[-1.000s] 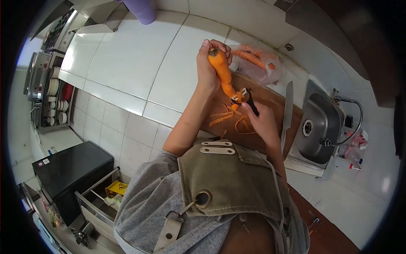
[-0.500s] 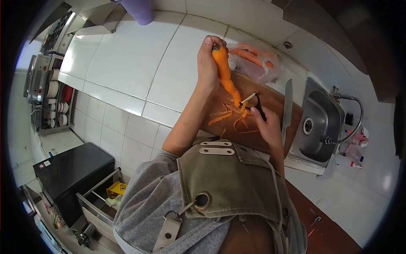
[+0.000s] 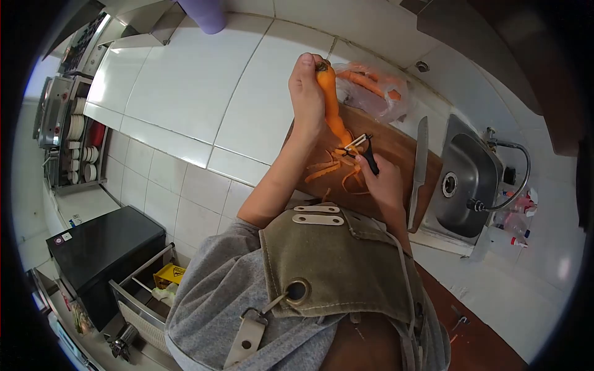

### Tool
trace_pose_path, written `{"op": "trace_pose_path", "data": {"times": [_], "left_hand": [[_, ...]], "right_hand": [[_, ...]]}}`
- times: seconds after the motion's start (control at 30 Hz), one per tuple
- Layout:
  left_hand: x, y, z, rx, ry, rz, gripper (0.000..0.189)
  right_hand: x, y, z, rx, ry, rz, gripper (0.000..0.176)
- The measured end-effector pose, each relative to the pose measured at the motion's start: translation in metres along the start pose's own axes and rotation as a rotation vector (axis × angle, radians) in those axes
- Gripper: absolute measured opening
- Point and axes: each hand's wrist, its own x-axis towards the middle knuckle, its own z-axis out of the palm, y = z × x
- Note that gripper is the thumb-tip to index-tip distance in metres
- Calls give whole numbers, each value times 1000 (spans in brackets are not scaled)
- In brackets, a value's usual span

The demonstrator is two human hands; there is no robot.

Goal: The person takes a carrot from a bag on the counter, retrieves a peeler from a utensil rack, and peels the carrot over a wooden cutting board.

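My left hand (image 3: 307,93) is wrapped round the thick top end of a carrot (image 3: 332,105), which slants down toward the wooden cutting board (image 3: 396,145). In my right hand (image 3: 382,179) is a black-handled peeler (image 3: 369,157), its blade at the carrot's thin lower end. Orange peelings (image 3: 325,168) lie on the board under and beside the carrot tip. A long knife (image 3: 421,161) rests along the board's right side, blade end away from me.
Behind the board sits a clear plastic bag (image 3: 377,93) of carrots. A steel sink (image 3: 467,179) with a hose tap (image 3: 523,167) is on the right, with plastic bottles (image 3: 516,219) past it. A purple container (image 3: 204,15) stands at the back of the tiled counter (image 3: 185,80).
The peeler has shifted slightly left and turned, now lying across the carrot's tip. My left hand has rolled a little, turning the carrot slightly more upright in view.
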Motion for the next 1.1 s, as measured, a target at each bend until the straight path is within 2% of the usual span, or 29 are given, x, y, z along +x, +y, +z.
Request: {"op": "trace_pose_path", "data": {"times": [0.07,0.13,0.2,0.27,0.4,0.47,0.5,0.57,0.6,0.67,0.7,0.77,0.87,1.0,1.1], "left_hand": [[-2,-2,2,7,16,27,35],[-2,-6,-1,-7,79,-84,34],[1,-13,-3,-39,113,-54,33],[5,-12,-5,-66,141,-36,31],[15,10,-16,-44,122,28,41],[16,14,-19,-1,112,72,42],[17,13,-22,13,117,63,42],[17,14,-26,32,110,51,43],[18,15,-27,49,102,36,44],[19,20,-26,58,88,12,44],[19,21,-26,67,76,-11,45],[19,20,-25,66,84,1,46],[18,19,-25,42,60,-8,48],[14,20,-16,-80,1,-23,47],[7,20,-9,-175,-42,-56,48]], "right_hand": [[-4,-3,-6,-70,-48,50,40],[-9,1,-10,-75,-50,43,41],[-14,6,-16,-79,-52,38,41],[-21,12,-19,-225,-126,81,44],[-27,24,-19,-174,-111,91,42],[-24,33,-20,106,-108,46,36],[-23,36,-20,108,-107,44,36],[-22,38,-21,397,-65,144,27],[-24,34,-22,400,-64,141,27],[-32,24,-25,178,57,49,21],[-33,23,-23,179,58,49,21],[-34,23,-19,4,189,-107,20],[-27,28,-14,-85,261,-208,17],[-16,0,-28,135,191,-145,16],[-8,-28,-38,294,213,-244,19]]}}
